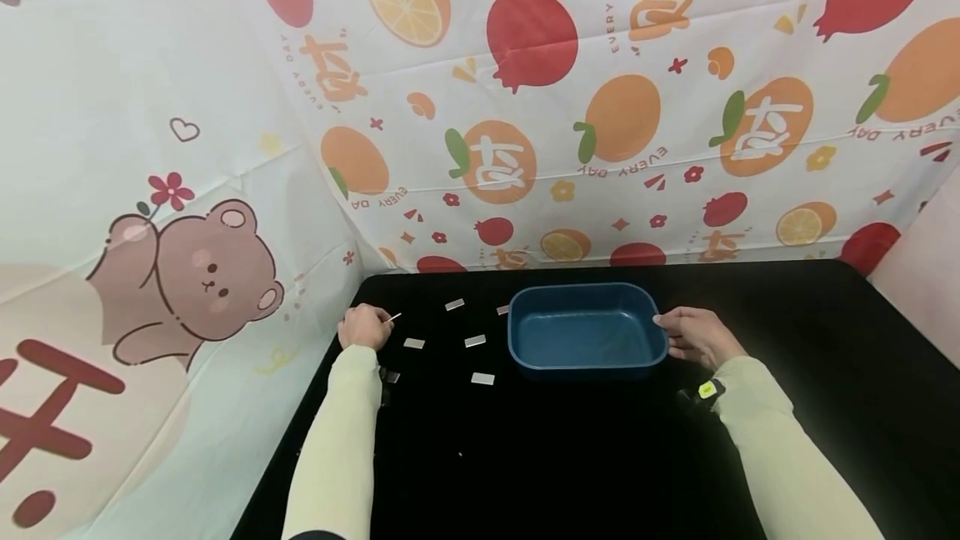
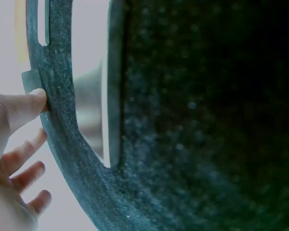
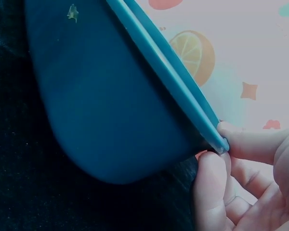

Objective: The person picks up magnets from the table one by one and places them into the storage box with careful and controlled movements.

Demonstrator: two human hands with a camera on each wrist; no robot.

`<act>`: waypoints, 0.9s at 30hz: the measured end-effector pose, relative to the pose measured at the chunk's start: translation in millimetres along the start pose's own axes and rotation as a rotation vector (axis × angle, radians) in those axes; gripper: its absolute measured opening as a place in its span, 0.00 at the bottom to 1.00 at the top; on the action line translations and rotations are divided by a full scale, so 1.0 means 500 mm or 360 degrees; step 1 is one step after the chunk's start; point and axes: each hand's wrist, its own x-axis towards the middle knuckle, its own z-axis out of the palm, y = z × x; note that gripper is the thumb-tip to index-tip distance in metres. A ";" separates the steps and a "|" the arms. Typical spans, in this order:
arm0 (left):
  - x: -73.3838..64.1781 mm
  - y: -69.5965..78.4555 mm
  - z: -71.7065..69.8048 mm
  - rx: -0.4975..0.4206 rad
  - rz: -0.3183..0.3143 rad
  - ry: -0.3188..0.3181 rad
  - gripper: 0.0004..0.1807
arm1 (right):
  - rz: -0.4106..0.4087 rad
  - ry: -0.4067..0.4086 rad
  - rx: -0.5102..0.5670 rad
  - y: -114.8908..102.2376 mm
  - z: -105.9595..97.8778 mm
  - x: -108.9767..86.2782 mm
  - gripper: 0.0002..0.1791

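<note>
My left hand (image 1: 365,327) is at the table's left side, pinching a small flat rectangular piece (image 1: 393,317) seen nearly edge-on. In the left wrist view, the thumb lies across this greyish piece (image 2: 32,81) while the other fingers are spread below. On the right, my right hand (image 1: 699,336) grips the right rim of a blue plastic basin (image 1: 588,361) between thumb and fingers. The right wrist view shows that rim pinched and the basin's outer side (image 3: 120,120). Its inside, visible from the head view, holds no distinct object.
Several similar pale pieces lie scattered left of the basin, among them one piece (image 1: 483,378) nearer me and another piece (image 1: 454,304) farther back. The black table (image 1: 562,457) meets a fruit-patterned cloth (image 1: 540,132) behind and a bear-printed cloth (image 1: 210,273) at left.
</note>
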 end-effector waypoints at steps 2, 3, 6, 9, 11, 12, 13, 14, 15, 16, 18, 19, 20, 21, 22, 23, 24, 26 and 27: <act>0.002 0.000 0.002 -0.0009 0.0035 0.0043 0.08 | 0.0002 0.0001 -0.0009 -0.001 -0.001 0.000 0.22; 0.004 0.001 0.004 -0.0017 0.0056 0.0070 0.08 | 0.0003 0.0000 -0.0014 -0.002 -0.002 0.000 0.22; 0.008 0.004 0.006 -0.0049 0.0130 0.0151 0.09 | 0.0002 0.0002 -0.0025 -0.004 -0.004 0.000 0.22; 0.009 0.010 0.004 -0.0085 0.0176 0.0231 0.09 | 0.0000 -0.0003 -0.0024 -0.007 -0.002 -0.001 0.23; 0.006 0.014 0.000 -0.0098 0.0212 0.0279 0.09 | -0.0005 -0.0010 -0.0023 -0.009 -0.001 -0.001 0.23; 0.005 0.016 -0.002 -0.0104 0.0229 0.0306 0.09 | -0.0007 -0.0012 -0.0024 -0.009 0.000 -0.001 0.23; 0.003 0.018 -0.005 -0.0113 0.0247 0.0326 0.09 | -0.0007 -0.0012 -0.0024 -0.009 0.001 -0.001 0.22; 0.001 0.021 -0.008 -0.0126 0.0269 0.0345 0.09 | -0.0007 -0.0014 -0.0024 -0.008 0.001 -0.002 0.22; -0.001 0.023 -0.010 -0.0140 0.0292 0.0361 0.09 | -0.0005 -0.0016 -0.0027 -0.007 0.000 -0.002 0.22; -0.003 0.025 -0.013 -0.0156 0.0310 0.0371 0.09 | -0.0001 -0.0018 -0.0032 -0.006 0.000 -0.003 0.21; -0.006 0.030 -0.017 -0.0201 0.0336 0.0385 0.09 | 0.0004 -0.0026 -0.0037 -0.003 -0.001 -0.004 0.21; -0.008 0.032 -0.020 -0.0227 0.0346 0.0391 0.09 | 0.0006 -0.0030 -0.0037 -0.001 -0.001 -0.004 0.21; -0.009 0.035 -0.023 -0.0251 0.0357 0.0398 0.09 | 0.0003 -0.0036 -0.0039 0.000 -0.001 -0.005 0.21; -0.010 0.037 -0.026 -0.0268 0.0365 0.0404 0.09 | 0.0002 -0.0039 -0.0040 0.001 -0.001 -0.005 0.21; -0.011 0.040 -0.029 -0.0285 0.0372 0.0413 0.09 | 0.0001 -0.0040 -0.0040 0.001 -0.001 -0.006 0.20; -0.012 0.043 -0.033 -0.0297 0.0383 0.0425 0.09 | -0.0001 -0.0041 -0.0039 0.002 -0.001 -0.006 0.21; -0.013 0.046 -0.036 -0.0308 0.0390 0.0426 0.09 | -0.0002 -0.0042 -0.0040 0.002 -0.001 -0.006 0.21; -0.016 0.052 -0.044 -0.0330 0.0409 0.0423 0.09 | -0.0004 -0.0042 -0.0047 0.001 0.000 -0.005 0.21; -0.018 0.055 -0.048 -0.0341 0.0416 0.0415 0.09 | -0.0004 -0.0041 -0.0048 0.000 0.000 -0.005 0.22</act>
